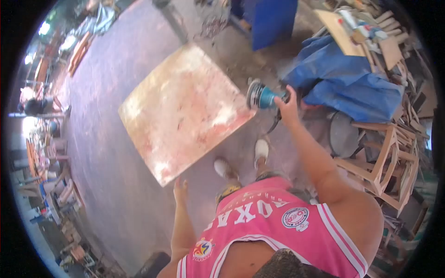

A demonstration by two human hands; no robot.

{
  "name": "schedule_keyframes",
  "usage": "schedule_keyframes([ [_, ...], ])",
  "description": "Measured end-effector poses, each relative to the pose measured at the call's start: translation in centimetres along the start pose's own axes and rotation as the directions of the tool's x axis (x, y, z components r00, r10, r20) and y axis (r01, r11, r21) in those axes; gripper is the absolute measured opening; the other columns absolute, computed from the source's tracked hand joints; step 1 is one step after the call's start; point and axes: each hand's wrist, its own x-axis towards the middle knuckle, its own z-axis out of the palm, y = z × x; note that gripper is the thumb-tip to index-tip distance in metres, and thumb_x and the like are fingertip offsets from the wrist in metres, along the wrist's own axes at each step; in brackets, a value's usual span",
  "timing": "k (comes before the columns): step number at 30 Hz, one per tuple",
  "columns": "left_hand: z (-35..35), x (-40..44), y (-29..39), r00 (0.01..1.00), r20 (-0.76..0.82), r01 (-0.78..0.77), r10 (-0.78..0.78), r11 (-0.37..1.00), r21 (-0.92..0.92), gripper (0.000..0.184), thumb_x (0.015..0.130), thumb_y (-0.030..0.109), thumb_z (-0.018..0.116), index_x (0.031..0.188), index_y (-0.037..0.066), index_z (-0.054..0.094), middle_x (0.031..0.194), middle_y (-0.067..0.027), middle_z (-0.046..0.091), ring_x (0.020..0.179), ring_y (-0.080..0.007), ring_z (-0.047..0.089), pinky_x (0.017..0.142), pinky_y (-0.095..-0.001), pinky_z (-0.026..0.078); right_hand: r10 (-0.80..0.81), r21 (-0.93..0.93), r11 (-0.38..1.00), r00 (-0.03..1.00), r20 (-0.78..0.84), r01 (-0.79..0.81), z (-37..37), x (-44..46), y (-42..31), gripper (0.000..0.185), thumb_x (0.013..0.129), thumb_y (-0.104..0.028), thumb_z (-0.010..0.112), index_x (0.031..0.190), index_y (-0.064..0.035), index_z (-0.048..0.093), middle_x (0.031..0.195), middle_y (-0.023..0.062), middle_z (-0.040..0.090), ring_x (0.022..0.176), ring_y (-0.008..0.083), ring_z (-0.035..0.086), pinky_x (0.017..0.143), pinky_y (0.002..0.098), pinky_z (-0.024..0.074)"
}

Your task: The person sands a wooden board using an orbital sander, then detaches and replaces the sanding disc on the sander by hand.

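Observation:
My right hand point(288, 105) is wrapped round a teal power sander point(265, 97), whose round disc end points left, just past the right corner of a square board. The board point(185, 111) is pale with reddish and whitish patches and stands in front of me. Close to the board's near left corner is my left hand point(181, 186), fingers apart and holding nothing. A dark cord hangs below the sander.
Blue cloth point(343, 78) lies over a pile at the right, with wooden frames point(387, 162) below it. A blue panel point(273, 23) stands at the top. Wood pieces and clutter line the left side, where a person point(39, 105) is partly visible.

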Motion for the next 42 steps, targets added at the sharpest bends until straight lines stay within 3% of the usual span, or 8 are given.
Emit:
schedule_keyframes([
  [4,5.3,0.4,21.3,0.955,0.167,-0.214,0.247,0.957,-0.195,0.056,0.100,0.031,0.062,0.146,0.000,0.051,0.145,-0.0214,0.057,0.137,-0.0339,0.051,0.115,-0.0425,0.038,0.004,0.081,0.997,1.000,0.005,-0.005,-4.7,1.0,-1.8,0.085,0.081,-0.028,0.078,0.151,-0.0042,0.038,0.145,0.0186,0.047,0.134,0.0307,0.046,0.113,0.0414,0.0367],
  [8,10.9,1.5,39.2,0.736,0.048,-0.602,0.676,0.685,-0.410,0.061,0.101,0.027,0.059,0.152,-0.002,0.042,0.150,-0.0216,0.051,0.139,-0.0279,0.049,0.114,-0.0378,0.037,0.019,0.269,0.963,0.998,0.055,-0.033,-6.3,1.6,-3.6,0.085,0.081,-0.029,0.079,0.151,-0.0055,0.038,0.145,0.0166,0.047,0.134,0.0296,0.046,0.113,0.0414,0.0367],
  [14,13.9,1.2,52.7,0.661,0.069,-0.533,0.747,0.532,-0.657,0.067,0.097,0.018,0.065,0.154,-0.002,0.037,0.149,-0.0199,0.052,0.136,-0.0247,0.051,0.111,-0.0344,0.041,0.043,0.481,0.874,0.997,0.069,-0.071,-7.7,2.0,-6.1,0.081,0.082,-0.025,0.078,0.152,-0.0091,0.040,0.146,0.0131,0.045,0.131,0.0268,0.046,0.111,0.0403,0.0370],
  [17,13.1,0.5,54.7,0.660,0.117,-0.578,0.742,0.601,-0.552,0.072,0.095,0.017,0.068,0.155,-0.003,0.034,0.148,-0.0207,0.052,0.134,-0.0254,0.054,0.109,-0.0344,0.042,0.068,0.651,0.750,0.992,0.107,-0.122,-8.1,3.0,-5.7,0.079,0.083,-0.022,0.077,0.152,-0.0098,0.041,0.141,0.0122,0.048,0.128,0.0258,0.048,0.110,0.0394,0.0386],
  [22,14.0,0.7,55.0,0.596,0.063,-0.661,0.801,0.533,-0.529,0.075,0.095,0.013,0.070,0.157,-0.001,0.030,0.147,-0.0210,0.053,0.134,-0.0275,0.053,0.112,-0.0339,0.039,0.100,0.808,0.542,0.972,0.212,-0.232,-7.9,4.1,-6.9,0.071,0.089,-0.022,0.066,0.153,-0.0117,0.038,0.121,0.0124,0.059,0.099,0.0246,0.065,0.078,0.0414,0.0596],
  [25,15.0,2.3,53.7,0.419,-0.117,-0.864,0.900,0.355,-0.358,0.074,0.090,0.017,0.074,0.152,-0.003,0.038,0.149,-0.0276,0.048,0.139,-0.0402,0.048,0.114,-0.0441,0.040,0.065,0.843,0.447,0.950,0.305,-0.301,-6.8,4.6,-6.5,0.072,0.089,-0.025,0.065,0.154,-0.0123,0.036,0.120,0.0134,0.061,0.098,0.0266,0.067,0.078,0.0422,0.0597],
  [28,13.5,3.1,53.2,0.282,-0.209,-0.954,0.936,0.250,-0.169,0.074,0.089,0.011,0.076,0.152,-0.001,0.039,0.152,-0.0238,0.047,0.141,-0.0393,0.047,0.116,-0.0430,0.038,0.070,0.863,0.374,0.938,0.339,-0.340,-5.0,5.0,-7.2,0.072,0.089,-0.027,0.064,0.153,-0.0114,0.037,0.119,0.0139,0.063,0.097,0.0271,0.068,0.080,0.0415,0.0601],
  [42,6.1,9.7,49.6,0.127,-0.359,-0.990,0.925,0.096,-0.103,0.062,0.091,0.017,0.074,0.144,-0.004,0.049,0.146,-0.0281,0.052,0.135,-0.0432,0.052,0.113,-0.0489,0.043,-0.030,0.863,0.364,0.922,0.387,-0.350,4.9,4.5,-12.3,0.067,0.088,-0.027,0.069,0.149,-0.0195,0.042,0.115,0.0074,0.061,0.097,0.0217,0.067,0.079,0.0437,0.0621],
])
